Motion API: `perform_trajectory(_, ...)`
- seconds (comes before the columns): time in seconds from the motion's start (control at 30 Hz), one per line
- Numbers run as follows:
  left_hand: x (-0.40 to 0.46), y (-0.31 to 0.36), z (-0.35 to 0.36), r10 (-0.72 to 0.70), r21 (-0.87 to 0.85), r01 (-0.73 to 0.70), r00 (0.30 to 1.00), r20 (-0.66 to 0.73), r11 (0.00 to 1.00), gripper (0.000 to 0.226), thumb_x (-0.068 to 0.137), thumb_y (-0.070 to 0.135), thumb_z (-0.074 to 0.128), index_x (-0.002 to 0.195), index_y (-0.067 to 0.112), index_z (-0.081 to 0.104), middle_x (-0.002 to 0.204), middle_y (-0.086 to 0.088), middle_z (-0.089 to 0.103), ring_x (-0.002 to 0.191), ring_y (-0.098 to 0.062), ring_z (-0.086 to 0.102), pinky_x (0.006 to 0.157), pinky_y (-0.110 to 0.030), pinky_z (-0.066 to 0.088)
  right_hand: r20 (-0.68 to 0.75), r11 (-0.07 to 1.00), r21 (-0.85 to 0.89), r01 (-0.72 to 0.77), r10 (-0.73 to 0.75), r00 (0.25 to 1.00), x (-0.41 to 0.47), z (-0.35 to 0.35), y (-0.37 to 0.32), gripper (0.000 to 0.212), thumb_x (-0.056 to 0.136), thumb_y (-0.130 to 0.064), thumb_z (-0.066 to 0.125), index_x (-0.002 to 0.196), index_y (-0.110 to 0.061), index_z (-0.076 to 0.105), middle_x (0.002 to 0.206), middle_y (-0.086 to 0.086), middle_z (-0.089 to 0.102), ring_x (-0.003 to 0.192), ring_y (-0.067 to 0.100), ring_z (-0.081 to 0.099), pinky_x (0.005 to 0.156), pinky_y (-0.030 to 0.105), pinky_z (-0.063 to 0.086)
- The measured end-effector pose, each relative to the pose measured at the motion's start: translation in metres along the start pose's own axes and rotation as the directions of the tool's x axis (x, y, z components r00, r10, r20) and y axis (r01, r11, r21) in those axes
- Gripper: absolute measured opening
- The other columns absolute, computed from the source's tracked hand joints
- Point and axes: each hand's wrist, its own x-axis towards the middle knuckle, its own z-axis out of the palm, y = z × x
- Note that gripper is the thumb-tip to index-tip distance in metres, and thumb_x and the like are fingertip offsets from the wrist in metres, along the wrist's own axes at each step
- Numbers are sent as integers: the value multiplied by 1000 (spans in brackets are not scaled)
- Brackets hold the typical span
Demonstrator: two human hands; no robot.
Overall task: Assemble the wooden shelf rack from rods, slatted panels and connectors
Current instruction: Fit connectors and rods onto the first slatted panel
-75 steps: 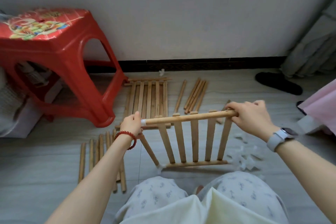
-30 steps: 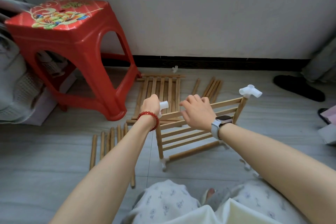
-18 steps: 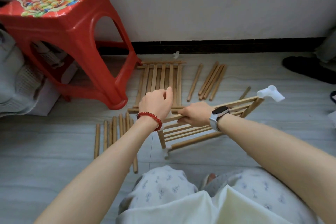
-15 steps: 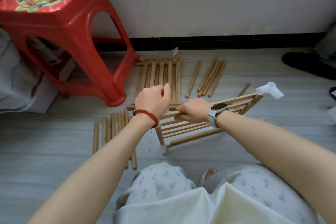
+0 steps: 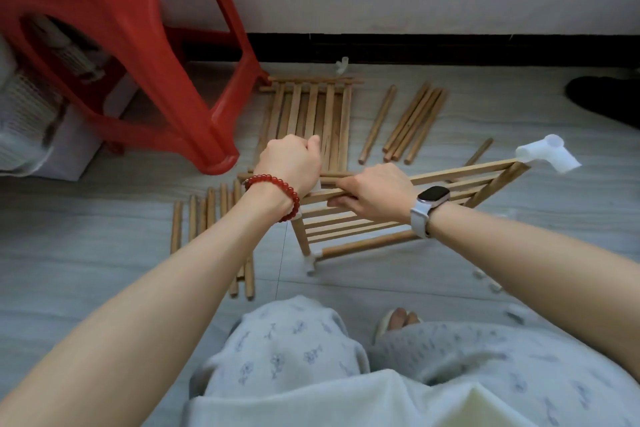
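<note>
Gripping slatted panel (image 5: pixel 398 215) | right hand (image 5: pixel 375 192) fingers curled on rail | left hand (image 5: pixel 289 163) fisted (contents hidden)

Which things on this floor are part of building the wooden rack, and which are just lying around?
Part of the job:
- slatted panel held by the left hand and right hand
- white connector on its far corner
- second slatted panel flat on the floor
- loose rods
- rod bundle

Just lying about:
- red stool
- black shoe
</note>
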Motion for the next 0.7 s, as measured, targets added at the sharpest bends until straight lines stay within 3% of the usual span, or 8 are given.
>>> perform_trajectory(0.13,-12,3,-2,-2,25,1,998,55,1000,55,98,42,28,63,12,58,67,-6,60,64,-22,57,58,-28,41,82,1000,-1,-22,22,996,-8,-2,-9,36,94,-52,38,103,-23,58,61,-10,47,49,5,38,44,23,22)
perform_trajectory(0.2,-16,6,-7,28,45,-31,998,61,999,54,98,44,28,59,15,52,61,-3,57,59,-20,55,55,-27,40,116,998,55,-44,37,993,-12,-8,-10,30,96,-45,41,107,-21,54,84,-3,62,62,11,47,51,22,29)
perform_trajectory(0.3,-18,9,-14,156,111,-157,988,22,981,51,99,42,28,58,19,46,55,2,50,56,-17,52,53,-25,36,166,988,127,-91,70,984,-24,-22,-5,30,96,-36,44,121,-21,50,114,0,58,101,19,53,87,33,37)
perform_trajectory(0.43,-13,17,-23,405,296,-401,913,49,867,48,98,45,24,59,23,41,54,7,47,56,-16,52,53,-25,35,-6,984,-55,-169,169,986,-55,-49,30,31,98,-31,40,125,-25,52,120,-3,55,118,18,45,109,45,18)
perform_trajectory(0.5,-10,19,-22,475,371,-508,861,181,777,48,94,55,22,69,24,50,60,8,53,59,-12,55,51,-23,35,-86,945,-192,-265,253,964,-71,-62,53,31,96,-29,41,126,-27,52,124,-5,53,126,18,38,112,52,6)
perform_trajectory(0.57,-6,19,-16,511,447,-607,795,328,657,51,90,63,24,79,24,55,67,8,58,61,-11,56,51,-21,38,-60,869,-280,-407,408,911,-88,-72,76,36,95,-31,43,130,-29,46,132,-2,46,132,21,29,110,59,5)
perform_trajectory(0.63,1,21,-13,467,507,-632,775,426,586,49,91,61,28,85,22,57,70,6,58,64,-13,56,55,-23,42,25,805,-277,-524,552,834,-100,-78,93,39,95,-31,41,134,-28,42,134,1,42,129,25,29,106,55,22)
perform_trajectory(0.7,11,24,-10,385,607,-578,816,432,545,41,97,48,32,90,18,60,77,3,59,71,-17,59,59,-26,43,65,802,-179,-569,587,807,-107,-79,101,36,98,-25,36,132,-23,43,129,3,47,119,25,35,94,40,40)
